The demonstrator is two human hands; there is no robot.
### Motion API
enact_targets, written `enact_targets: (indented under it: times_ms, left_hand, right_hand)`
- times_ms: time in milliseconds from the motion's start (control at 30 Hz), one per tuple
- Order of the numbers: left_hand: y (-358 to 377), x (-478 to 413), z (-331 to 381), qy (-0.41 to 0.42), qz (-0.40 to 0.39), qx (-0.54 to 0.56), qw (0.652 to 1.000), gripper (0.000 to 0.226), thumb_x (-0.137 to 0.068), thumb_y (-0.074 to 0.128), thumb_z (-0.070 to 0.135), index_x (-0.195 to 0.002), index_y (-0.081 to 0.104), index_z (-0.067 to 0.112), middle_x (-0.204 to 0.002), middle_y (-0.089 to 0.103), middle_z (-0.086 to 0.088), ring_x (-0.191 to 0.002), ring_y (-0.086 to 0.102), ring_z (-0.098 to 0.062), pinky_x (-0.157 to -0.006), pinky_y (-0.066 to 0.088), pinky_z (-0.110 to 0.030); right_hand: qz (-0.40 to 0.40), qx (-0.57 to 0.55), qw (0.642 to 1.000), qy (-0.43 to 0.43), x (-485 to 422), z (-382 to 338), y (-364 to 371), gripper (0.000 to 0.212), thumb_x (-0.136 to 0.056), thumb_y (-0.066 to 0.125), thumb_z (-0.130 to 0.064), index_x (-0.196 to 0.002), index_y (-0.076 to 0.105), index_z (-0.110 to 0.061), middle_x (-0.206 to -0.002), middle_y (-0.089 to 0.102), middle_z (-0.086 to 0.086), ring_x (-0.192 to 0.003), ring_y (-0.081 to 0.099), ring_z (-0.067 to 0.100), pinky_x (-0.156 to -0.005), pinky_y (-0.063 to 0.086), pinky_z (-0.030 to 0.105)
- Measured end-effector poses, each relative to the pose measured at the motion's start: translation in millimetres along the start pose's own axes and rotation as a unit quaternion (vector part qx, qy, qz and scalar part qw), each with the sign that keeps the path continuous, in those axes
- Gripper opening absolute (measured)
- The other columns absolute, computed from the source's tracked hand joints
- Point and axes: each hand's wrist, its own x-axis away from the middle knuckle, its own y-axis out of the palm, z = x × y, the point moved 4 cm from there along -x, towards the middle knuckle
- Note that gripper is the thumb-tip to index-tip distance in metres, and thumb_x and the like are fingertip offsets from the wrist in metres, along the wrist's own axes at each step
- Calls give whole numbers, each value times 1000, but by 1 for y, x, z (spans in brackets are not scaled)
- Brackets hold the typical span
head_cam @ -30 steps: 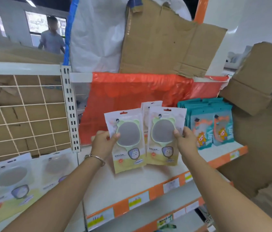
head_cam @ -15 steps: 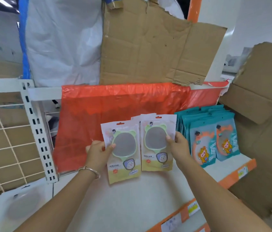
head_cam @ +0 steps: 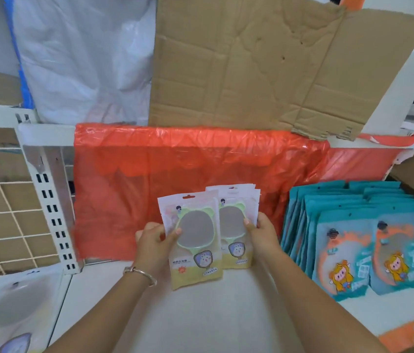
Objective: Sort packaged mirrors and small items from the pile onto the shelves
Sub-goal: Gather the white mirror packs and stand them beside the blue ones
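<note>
Packets of bear-eared mirrors were held upright, long axes running twelve to six, against the red plastic sheet (head_cam: 175,169). The front packet (head_cam: 195,271) was pinched at its nine-o'clock edge by the left hand (head_cam: 153,240), thumb on its face. It overlapped the stack (head_cam: 249,205), which was gripped at its three-o'clock edge by the right hand (head_cam: 262,235). Whether the stack's lower edge touched the shelf (head_cam: 226,314) could not be told. The front packet lay toward nine o'clock of the stack, so a short shift toward three o'clock was judged enough to square it on. Teal packets (head_cam: 368,250) stood near, at three o'clock.
</note>
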Motion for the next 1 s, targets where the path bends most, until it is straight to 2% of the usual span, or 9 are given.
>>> enact_targets:
  times_ms: [100,200,267,367,500,633,767,867,1000]
  left_hand:
    - [9,3,3,-4,13,0,1000,44,-83,67,35,-67,62,-6,-73,42,0,-83,44,-23,-71,31,-17]
    - [18,6,3,-15,14,31,999,40,-84,68,28,-72,63,-10,-77,43,0,-76,45,-18,-75,42,-26]
    - [24,11,6,-18,18,32,999,38,-85,67,22,-73,62,-13,-78,43,-1,-71,42,-11,-67,38,-12]
    - [33,16,10,-23,26,29,999,41,-85,67,23,-68,58,-13,-76,41,0,-74,39,-13,-69,36,-17]
    - [44,21,20,-32,37,35,998,42,-84,67,21,-63,52,-12,-76,39,0,-72,37,-12,-67,34,-11]
    - [59,23,22,-46,22,49,997,43,-84,68,26,-65,54,-10,-76,40,1,-89,42,-26,-81,42,-35]
    - [74,26,31,-47,24,48,997,41,-86,65,27,-65,55,-6,-75,41,2,-93,36,-21,-72,31,-28]
    - [85,22,38,-64,24,65,996,37,-88,63,27,-66,58,-3,-76,42,2,-96,37,-23,-73,28,-29]
    - [97,16,41,-77,37,65,994,42,-87,62,33,-76,60,-8,-82,45,-3,-95,33,-20,-74,29,-30]
  right_hand:
    - [-22,-25,999,-14,-6,-4,3,5,-86,60,-33,-90,63,-35,-99,70,-2,-96,65,23,-86,54,50]
    - [-33,-39,998,-22,-7,-4,5,5,-88,62,-27,-88,63,-32,-94,71,-1,-92,67,25,-84,55,51]
    - [-31,-39,998,-33,-8,-5,4,2,-88,63,-26,-89,63,-27,-93,69,2,-93,66,28,-85,54,51]
    - [-22,-34,998,-43,-8,-7,1,4,-88,65,-25,-90,61,-25,-95,67,2,-95,64,27,-86,53,45]
    - [-1,-8,998,-54,-8,1,-3,17,-84,67,-33,-97,59,-27,-107,61,1,-98,60,20,-90,51,44]
    - [39,15,998,-53,-3,-3,-17,23,-88,63,-29,-108,59,-20,-111,50,-1,-101,53,18,-93,45,33]
    - [18,-11,997,-69,3,-2,-21,8,-91,57,-20,-94,64,-21,-103,56,-2,-98,57,19,-91,48,35]
    - [-54,-69,995,-49,9,1,-19,21,-93,51,-14,-83,70,-14,-93,69,4,-93,63,24,-84,52,40]
    - [-51,-110,992,-33,10,1,-29,25,-95,51,-13,-79,68,-16,-76,67,-5,-72,59,7,-69,49,21]
